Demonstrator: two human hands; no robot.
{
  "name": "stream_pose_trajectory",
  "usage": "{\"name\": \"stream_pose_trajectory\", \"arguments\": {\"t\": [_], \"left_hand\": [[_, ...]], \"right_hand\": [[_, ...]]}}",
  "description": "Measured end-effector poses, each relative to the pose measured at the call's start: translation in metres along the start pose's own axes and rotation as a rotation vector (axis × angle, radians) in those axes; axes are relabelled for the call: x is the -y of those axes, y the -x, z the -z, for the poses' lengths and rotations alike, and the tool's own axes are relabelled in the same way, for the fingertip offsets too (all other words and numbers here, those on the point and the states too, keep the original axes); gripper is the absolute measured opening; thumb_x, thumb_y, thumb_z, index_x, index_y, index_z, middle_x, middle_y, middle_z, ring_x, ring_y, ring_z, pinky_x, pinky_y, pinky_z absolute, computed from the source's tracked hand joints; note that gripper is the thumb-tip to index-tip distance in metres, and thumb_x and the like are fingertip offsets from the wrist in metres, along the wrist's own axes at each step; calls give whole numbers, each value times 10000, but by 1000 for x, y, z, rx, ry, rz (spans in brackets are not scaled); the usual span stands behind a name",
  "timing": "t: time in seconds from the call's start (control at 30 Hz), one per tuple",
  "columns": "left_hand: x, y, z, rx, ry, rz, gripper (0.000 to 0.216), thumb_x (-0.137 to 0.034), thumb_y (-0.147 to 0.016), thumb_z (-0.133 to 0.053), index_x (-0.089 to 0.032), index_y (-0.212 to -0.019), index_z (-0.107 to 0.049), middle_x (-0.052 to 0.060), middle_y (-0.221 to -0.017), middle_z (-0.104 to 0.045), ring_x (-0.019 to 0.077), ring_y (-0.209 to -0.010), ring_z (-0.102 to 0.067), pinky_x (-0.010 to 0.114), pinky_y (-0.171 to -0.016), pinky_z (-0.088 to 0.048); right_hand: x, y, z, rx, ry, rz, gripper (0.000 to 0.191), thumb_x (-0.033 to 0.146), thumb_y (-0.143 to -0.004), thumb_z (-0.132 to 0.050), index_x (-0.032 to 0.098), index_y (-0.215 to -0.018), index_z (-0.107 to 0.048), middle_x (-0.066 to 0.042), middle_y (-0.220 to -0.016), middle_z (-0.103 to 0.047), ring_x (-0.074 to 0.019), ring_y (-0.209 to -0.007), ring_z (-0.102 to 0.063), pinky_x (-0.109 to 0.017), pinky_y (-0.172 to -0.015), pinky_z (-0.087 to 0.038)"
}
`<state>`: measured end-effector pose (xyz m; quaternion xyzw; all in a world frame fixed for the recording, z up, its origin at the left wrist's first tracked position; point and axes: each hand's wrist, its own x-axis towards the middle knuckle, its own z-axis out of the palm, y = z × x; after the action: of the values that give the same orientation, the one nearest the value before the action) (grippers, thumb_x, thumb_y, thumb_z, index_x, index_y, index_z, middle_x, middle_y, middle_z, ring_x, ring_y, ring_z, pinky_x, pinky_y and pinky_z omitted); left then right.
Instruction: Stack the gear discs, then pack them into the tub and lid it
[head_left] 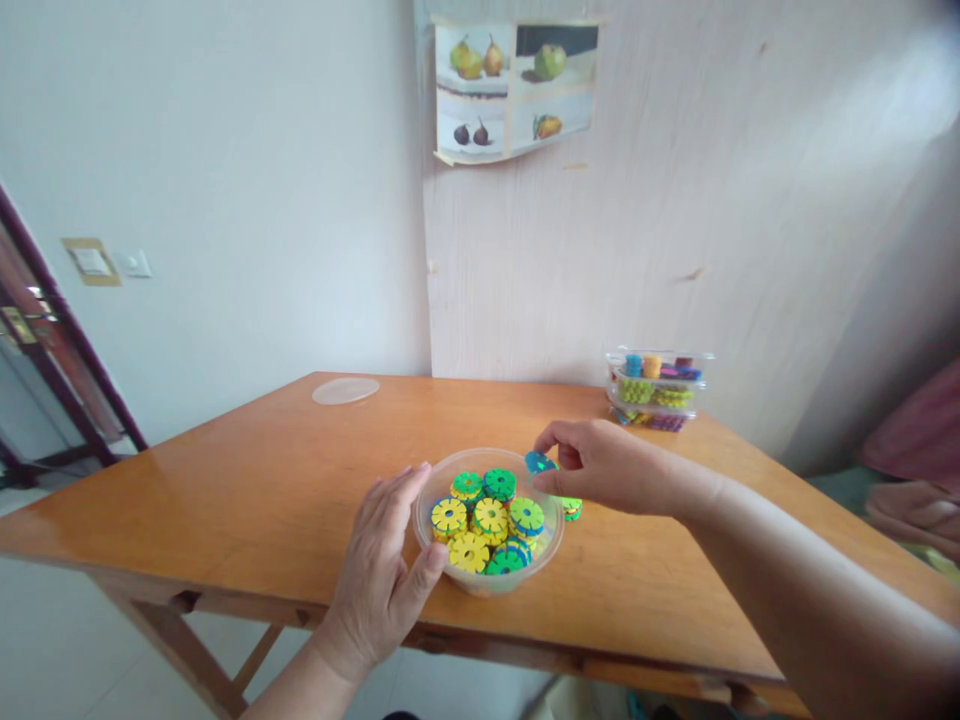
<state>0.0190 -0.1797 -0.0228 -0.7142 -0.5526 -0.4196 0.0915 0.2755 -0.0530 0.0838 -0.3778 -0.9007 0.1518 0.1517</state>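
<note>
A round clear plastic bowl (556,548) stands near the table's front edge. Inside it are stacks of notched plastic discs in yellow, green and blue, with a yellow disc (491,520) on top in the middle. My left hand (386,560) rests against the bowl's left side, fingers extended and thumb near the front rim. Just past the right rim, my right hand (581,460) pinches a blue notched disc (538,463) between thumb and fingers. Below that hand, a green notched disc (572,509) lies on the table beside the bowl, partly hidden.
A clear round lid (346,390) lies at the table's back left. Stacked clear boxes (660,390) of coloured pieces stand at the back right. Behind the wooden table (247,490) is a wall with a fruit poster (517,92).
</note>
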Motion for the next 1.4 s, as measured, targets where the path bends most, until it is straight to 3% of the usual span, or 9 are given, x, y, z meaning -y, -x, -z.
{"name": "stream_pose_trajectory", "arguments": {"t": [0.13,0.33,0.53,0.7,0.93,1.2,1.4], "left_hand": [[-1,-1,1,-2,-4,-8,648,-553,-915,-357,-193,-1451,-301,138,-1441,-414,295,-1340,-359,512,-1120,-274],[0,0,0,-4,4,-1,657,-564,-908,-368,-198,-1451,-312,139,-1437,-422,305,-1332,-369,513,-1113,-285],[1,0,0,-10,13,9,673,-587,-901,-364,-203,-1451,-318,136,-1435,-426,306,-1326,-381,502,-1110,-299],[1,0,0,-3,7,10,677,-593,-904,-351,-201,-1454,-310,130,-1438,-426,301,-1330,-379,497,-1114,-300],[1,0,0,-2,10,10,683,-594,-900,-358,-198,-1454,-312,139,-1441,-420,309,-1332,-376,500,-1105,-309],[1,-1,0,-4,11,12,670,-588,-899,-365,-199,-1443,-323,139,-1433,-426,306,-1322,-387,506,-1110,-299],[-1,-2,0,-14,2,4,666,-586,-901,-361,-195,-1438,-330,138,-1424,-437,302,-1315,-396,505,-1111,-303]], "right_hand": [[2,-1,-5,43,46,4,450,547,-722,-678,216,-1026,-665,-37,-853,-666,-140,-663,-567,-233,-526,-335],[-37,-4,-12,-30,142,-154,222,377,-828,-546,193,-873,-662,-42,-758,-666,-144,-622,-555,-249,-523,-312],[-55,-2,-31,138,194,-130,264,443,-775,-617,196,-839,-683,-37,-762,-676,-168,-673,-577,-248,-556,-309],[-56,-2,-39,132,239,-137,243,430,-778,-609,196,-743,-663,-25,-723,-670,-154,-645,-576,-246,-544,-289],[-45,3,-14,-12,309,-181,289,446,-840,-535,208,-789,-690,-50,-739,-676,-161,-619,-566,-270,-535,-265],[-37,9,-29,126,331,-89,245,448,-784,-598,229,-857,-682,-34,-796,-680,-166,-657,-582,-257,-515,-255],[-39,9,-21,51,304,-147,251,444,-787,-598,213,-857,-669,-43,-778,-679,-162,-642,-575,-256,-517,-267]]}}
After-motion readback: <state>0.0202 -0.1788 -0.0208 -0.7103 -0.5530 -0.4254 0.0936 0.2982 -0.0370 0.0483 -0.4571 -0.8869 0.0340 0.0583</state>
